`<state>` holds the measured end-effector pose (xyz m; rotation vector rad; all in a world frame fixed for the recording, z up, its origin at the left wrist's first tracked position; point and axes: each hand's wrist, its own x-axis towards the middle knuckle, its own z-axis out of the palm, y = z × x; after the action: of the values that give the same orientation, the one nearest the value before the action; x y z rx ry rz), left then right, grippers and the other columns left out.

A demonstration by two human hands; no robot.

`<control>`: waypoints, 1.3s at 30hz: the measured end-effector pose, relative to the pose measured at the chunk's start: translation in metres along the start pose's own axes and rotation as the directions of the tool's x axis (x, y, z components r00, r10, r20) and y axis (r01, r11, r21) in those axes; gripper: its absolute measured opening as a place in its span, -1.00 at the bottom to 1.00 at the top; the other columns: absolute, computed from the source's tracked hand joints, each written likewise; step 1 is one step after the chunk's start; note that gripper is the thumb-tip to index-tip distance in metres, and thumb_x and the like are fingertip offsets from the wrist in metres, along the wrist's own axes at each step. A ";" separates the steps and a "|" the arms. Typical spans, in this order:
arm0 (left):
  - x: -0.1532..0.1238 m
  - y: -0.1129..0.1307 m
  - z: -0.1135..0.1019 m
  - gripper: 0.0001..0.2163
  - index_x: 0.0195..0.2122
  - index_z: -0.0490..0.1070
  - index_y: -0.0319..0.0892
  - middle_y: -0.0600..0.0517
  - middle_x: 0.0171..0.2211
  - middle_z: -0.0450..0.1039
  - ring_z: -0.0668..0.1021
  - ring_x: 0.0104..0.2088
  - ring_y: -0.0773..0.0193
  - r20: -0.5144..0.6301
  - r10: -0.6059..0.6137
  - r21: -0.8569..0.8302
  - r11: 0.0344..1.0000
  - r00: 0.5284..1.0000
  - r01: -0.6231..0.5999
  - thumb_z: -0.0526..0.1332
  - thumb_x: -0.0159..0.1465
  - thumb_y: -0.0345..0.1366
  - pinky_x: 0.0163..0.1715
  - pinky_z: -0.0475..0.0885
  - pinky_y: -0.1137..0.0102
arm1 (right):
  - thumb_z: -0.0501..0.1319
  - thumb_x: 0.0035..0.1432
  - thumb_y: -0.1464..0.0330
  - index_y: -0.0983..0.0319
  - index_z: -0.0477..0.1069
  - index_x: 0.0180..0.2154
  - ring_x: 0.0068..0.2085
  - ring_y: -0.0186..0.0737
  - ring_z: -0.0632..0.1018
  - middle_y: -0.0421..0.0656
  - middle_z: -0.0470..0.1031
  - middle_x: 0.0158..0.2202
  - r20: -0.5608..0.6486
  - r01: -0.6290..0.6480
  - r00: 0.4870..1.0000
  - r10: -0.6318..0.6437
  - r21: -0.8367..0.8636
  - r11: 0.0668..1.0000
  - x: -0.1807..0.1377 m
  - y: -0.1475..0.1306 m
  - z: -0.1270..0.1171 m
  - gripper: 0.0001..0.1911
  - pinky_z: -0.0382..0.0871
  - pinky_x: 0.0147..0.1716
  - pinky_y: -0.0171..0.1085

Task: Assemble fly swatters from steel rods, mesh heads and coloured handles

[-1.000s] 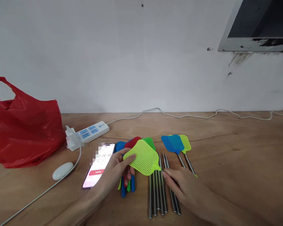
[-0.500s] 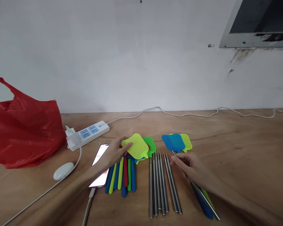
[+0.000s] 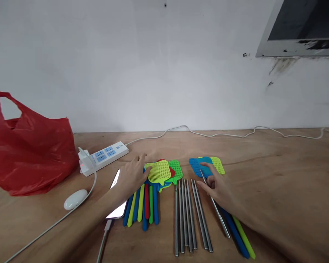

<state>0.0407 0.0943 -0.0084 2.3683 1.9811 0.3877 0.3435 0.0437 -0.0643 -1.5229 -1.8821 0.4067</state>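
My left hand [image 3: 132, 176] has its fingers spread and its thumb resting on the edge of a yellow-green fly-swatter head [image 3: 159, 171]. That head lies on top of a pile of red, green and blue heads. In front of the pile lie several coloured plastic handles [image 3: 142, 208]. My right hand [image 3: 218, 187] is curled on a thin metal rod [image 3: 218, 215] that slants from a blue swatter head [image 3: 197, 166] towards me. Behind the blue head lies another yellow-green head [image 3: 218, 164]. A blue handle [image 3: 237, 233] and a green handle [image 3: 245, 239] stick out beside my right wrist.
Several loose metal rods [image 3: 186, 215] lie in a row between my hands. A lit phone [image 3: 117, 211] sits under my left forearm. A white power strip [image 3: 104, 155], a white oval device [image 3: 75, 199] on a cable and a red plastic bag [image 3: 30, 146] are on the left.
My left hand has lowered the yellow-green head onto the pile and spread its fingers. My right hand has carried a rod from the row over to the blue head.
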 end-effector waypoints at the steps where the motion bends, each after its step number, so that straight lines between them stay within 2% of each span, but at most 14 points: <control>1: -0.005 0.004 -0.001 -0.59 0.20 0.25 -0.23 -0.27 0.02 0.44 0.60 -0.17 -0.17 -0.007 0.010 0.033 0.999 1.000 -0.009 0.05 0.40 -0.16 -0.29 0.43 0.16 | 0.12 0.27 0.20 0.18 0.26 0.10 -0.59 -0.17 0.42 -0.37 0.31 -0.66 -0.010 0.027 1.000 -0.028 -0.067 0.997 -0.001 0.001 0.001 -0.59 0.19 -0.51 -0.26; 5: -0.030 0.019 -0.003 -0.67 0.15 0.29 -0.12 -0.14 0.02 0.44 0.62 -0.22 -0.03 0.016 0.116 0.082 0.990 0.993 -0.117 0.02 0.43 -0.17 -0.36 0.40 0.28 | 0.07 0.29 0.27 0.17 0.37 -0.04 -0.52 -0.14 0.49 -0.27 0.40 -0.58 0.070 0.107 0.994 -0.088 -0.348 0.931 -0.007 -0.001 0.005 -0.75 0.09 -0.51 -0.28; 7: -0.041 0.022 -0.001 -0.70 0.12 0.31 -0.13 -0.12 -0.01 0.47 0.61 -0.20 -0.03 0.013 0.205 0.069 0.976 0.979 -0.206 -0.01 0.44 -0.19 -0.39 0.38 0.30 | 0.07 0.30 0.27 0.16 0.40 -0.09 -0.47 -0.10 0.52 -0.20 0.46 -0.53 0.108 0.125 0.990 -0.087 -0.429 0.895 -0.008 -0.004 0.004 -0.78 0.04 -0.51 -0.28; 11: -0.052 0.022 0.008 -0.75 -0.07 0.40 -0.14 -0.07 -0.18 0.56 0.61 -0.28 0.02 -0.034 0.332 -0.034 0.942 0.943 -0.333 -0.04 0.46 -0.21 -0.44 0.31 0.32 | 0.06 0.32 0.24 0.15 0.40 -0.20 -0.47 -0.13 0.52 -0.20 0.48 -0.52 0.133 0.144 0.987 -0.095 -0.439 0.887 -0.005 -0.008 -0.005 -0.81 0.00 -0.51 -0.29; 15: -0.054 0.016 0.014 -0.73 -0.20 0.40 -0.14 -0.01 -0.38 0.55 0.57 -0.44 0.11 -0.080 0.374 -0.065 0.923 0.924 -0.379 -0.05 0.48 -0.20 -0.48 0.22 0.37 | 0.05 0.31 0.20 0.15 0.35 -0.31 -0.55 -0.17 0.47 -0.22 0.45 -0.58 0.020 0.047 0.999 -0.043 -0.477 0.878 0.002 -0.002 -0.020 -0.78 -0.06 -0.53 -0.27; 18: -0.053 0.011 0.014 -0.72 -0.25 0.38 -0.14 0.01 -0.47 0.50 0.54 -0.50 0.14 -0.095 0.371 -0.025 0.927 0.924 -0.375 -0.06 0.48 -0.19 -0.51 0.14 0.39 | 0.06 0.28 0.20 0.15 0.29 -0.44 -0.55 -0.16 0.46 -0.19 0.46 -0.58 -0.048 -0.030 0.999 0.005 -0.521 0.853 0.006 0.007 -0.029 -0.73 -0.07 -0.52 -0.26; 22: -0.054 0.007 0.013 -0.70 -0.31 0.36 -0.12 0.04 -0.54 0.44 0.50 -0.54 0.16 -0.070 0.318 0.006 0.948 0.945 -0.319 -0.07 0.47 -0.16 -0.52 0.05 0.39 | 0.08 0.26 0.20 0.16 0.21 -0.57 -0.53 -0.15 0.45 -0.17 0.46 -0.60 -0.031 -0.070 0.998 0.063 -0.518 0.853 0.007 0.015 -0.030 -0.64 -0.07 -0.51 -0.26; 28: -0.054 0.006 0.013 -0.67 -0.40 0.32 -0.11 0.06 -0.62 0.38 0.46 -0.60 0.18 -0.067 0.280 0.002 0.960 0.958 -0.281 -0.06 0.45 -0.15 -0.53 -0.02 0.38 | 0.18 0.17 0.20 0.15 0.29 -0.58 -0.51 -0.12 0.45 -0.17 0.48 -0.59 0.028 -0.056 0.996 0.082 -0.513 0.856 0.002 0.011 -0.027 -0.69 -0.05 -0.50 -0.26; 34: -0.053 0.006 0.012 -0.67 -0.42 0.31 -0.10 0.10 -0.66 0.29 0.43 -0.60 0.19 -0.090 0.234 -0.021 0.971 0.968 -0.237 -0.05 0.44 -0.13 -0.52 -0.02 0.39 | 0.17 0.15 0.23 0.16 0.27 -0.63 -0.51 -0.13 0.44 -0.13 0.47 -0.59 0.086 -0.031 0.993 0.083 -0.485 0.874 0.001 0.007 -0.027 -0.66 -0.06 -0.51 -0.25; 39: -0.053 0.006 0.012 -0.65 -0.45 0.31 -0.10 0.12 -0.68 0.22 0.39 -0.62 0.19 -0.092 0.202 -0.057 0.977 0.975 -0.208 -0.05 0.44 -0.12 -0.53 0.00 0.40 | 0.18 0.10 0.29 0.17 0.27 -0.62 -0.52 -0.17 0.39 -0.14 0.43 -0.60 0.110 -0.011 0.992 0.061 -0.409 0.913 0.002 0.011 -0.027 -0.71 -0.04 -0.49 -0.24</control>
<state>0.0407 0.0437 -0.0282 2.5621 1.7288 0.5618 0.3692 0.0436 -0.0509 -1.8394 -2.1327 0.1239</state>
